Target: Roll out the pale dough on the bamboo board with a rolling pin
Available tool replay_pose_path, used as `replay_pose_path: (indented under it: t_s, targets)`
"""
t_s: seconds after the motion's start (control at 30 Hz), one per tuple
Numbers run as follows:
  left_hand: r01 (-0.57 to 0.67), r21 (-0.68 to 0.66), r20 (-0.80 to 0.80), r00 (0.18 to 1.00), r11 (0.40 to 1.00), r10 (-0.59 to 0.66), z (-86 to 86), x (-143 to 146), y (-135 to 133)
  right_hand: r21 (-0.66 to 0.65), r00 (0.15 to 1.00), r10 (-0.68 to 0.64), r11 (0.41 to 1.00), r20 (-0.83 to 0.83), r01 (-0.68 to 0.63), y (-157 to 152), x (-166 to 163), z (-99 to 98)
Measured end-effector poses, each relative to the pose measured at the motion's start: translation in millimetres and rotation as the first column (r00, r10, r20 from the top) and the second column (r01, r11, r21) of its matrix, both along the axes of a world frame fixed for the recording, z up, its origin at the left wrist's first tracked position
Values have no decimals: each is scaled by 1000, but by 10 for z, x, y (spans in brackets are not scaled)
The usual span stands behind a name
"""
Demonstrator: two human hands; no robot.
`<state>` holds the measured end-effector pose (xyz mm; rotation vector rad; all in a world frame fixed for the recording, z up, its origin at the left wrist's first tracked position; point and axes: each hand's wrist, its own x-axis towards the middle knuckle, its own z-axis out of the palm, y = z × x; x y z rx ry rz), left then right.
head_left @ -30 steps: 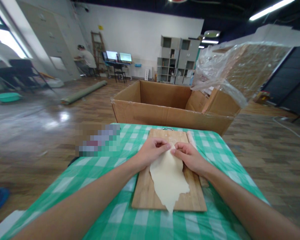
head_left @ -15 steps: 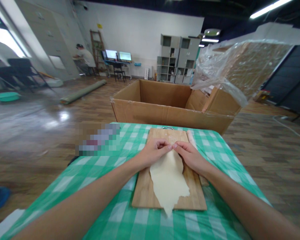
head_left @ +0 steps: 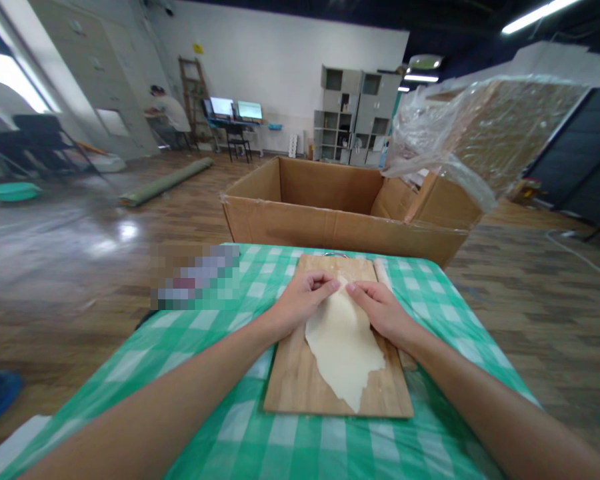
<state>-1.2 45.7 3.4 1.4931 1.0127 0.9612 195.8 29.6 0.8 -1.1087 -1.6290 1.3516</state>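
Note:
A thin, pale sheet of dough (head_left: 347,350) with ragged edges lies along a wooden cutting board (head_left: 293,387). Its pointed near end rests just inside the board's near edge. My left hand (head_left: 307,299) pinches the far end of the dough between thumb and fingers. Close beside it, my right hand (head_left: 377,308) pinches the same end from the right. A small gap separates the two sets of fingertips. Partly hidden behind my right hand, a rolling pin (head_left: 381,270) lies along the board's right side.
A green and white checked cloth (head_left: 220,393) covers the table. Beyond it stands a large open cardboard box (head_left: 340,227) with clear plastic wrap (head_left: 435,127). A blurred-out object (head_left: 197,277) sits at the table's left edge. Two people (head_left: 173,113) sit far left.
The dough's near end has moved away from me and to the right, so its tip no longer overhangs the board. My hands have shifted slightly farther and their fingertips are wider apart.

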Motion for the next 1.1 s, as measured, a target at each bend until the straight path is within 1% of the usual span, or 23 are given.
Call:
replay_pose_path:
  t_s: [0.07, 0.17, 0.23, 0.33, 0.4, 0.47, 0.53, 0.57, 0.63, 0.67, 0.73, 0.8, 0.93, 1.03, 1.1]
  targets:
    - [-1, -12, 21, 1000, 1000, 2, -4, 1, 4, 7, 1000, -9, 1000, -12, 9, 13, -4, -6]
    - [3, -37, 36, 999, 999, -2, 15, -11, 8, 65, 999, -1, 998, 35, -1, 27, -1, -19]
    - [42, -59, 22, 999, 997, -41, 45, -32, 8, 104, 997, 21, 994, 70, -29, 24, 3, -24]
    - [141, -76, -36, 989, 987, -144, 90, -75, 5, 109, 991, 42, 992, 123, -55, 6, 2, -22]
    - [167, -53, -73, 983, 984, -171, 98, -95, 8, 116, 990, 9, 993, 140, -26, -6, -5, -17]
    - [148, -17, -92, 985, 989, -149, 86, -101, 18, 119, 991, -39, 993, 125, 24, -13, -14, -12]
    - [114, 15, -98, 989, 993, -112, 62, -95, 32, 80, 994, -69, 995, 80, 63, -13, -20, -5]
    - [98, 26, -98, 991, 995, -95, 48, -89, 40, 49, 996, -64, 997, 57, 62, -12, -21, -2]
    - [79, 35, -93, 993, 996, -75, 24, -76, 52, 10, 999, -26, 1000, 30, 25, -9, -19, 5]
    - [80, 34, -90, 993, 996, -76, 14, -70, 56, 11, 1000, -2, 1000, 29, 2, -8, -17, 6]
    - [94, 17, -87, 992, 995, -92, -3, -62, 59, 36, 999, 18, 999, 33, -19, -3, -15, 1]
    - [104, -3, -91, 990, 995, -104, -13, -58, 55, 32, 1000, -9, 999, 4, 9, 3, -17, -14]
    - [49, -23, -54, 997, 999, -51, 2, -51, 27, -70, 992, -92, 994, -86, 87, 10, -21, -49]
    - [25, -66, 19, 1000, 997, -24, 34, -44, 1, -152, 992, -80, 986, -100, 64, 4, -15, -45]
    - [22, -91, 48, 999, 996, -18, 45, -41, -6, -175, 995, -68, 983, -79, 53, 0, -9, -32]
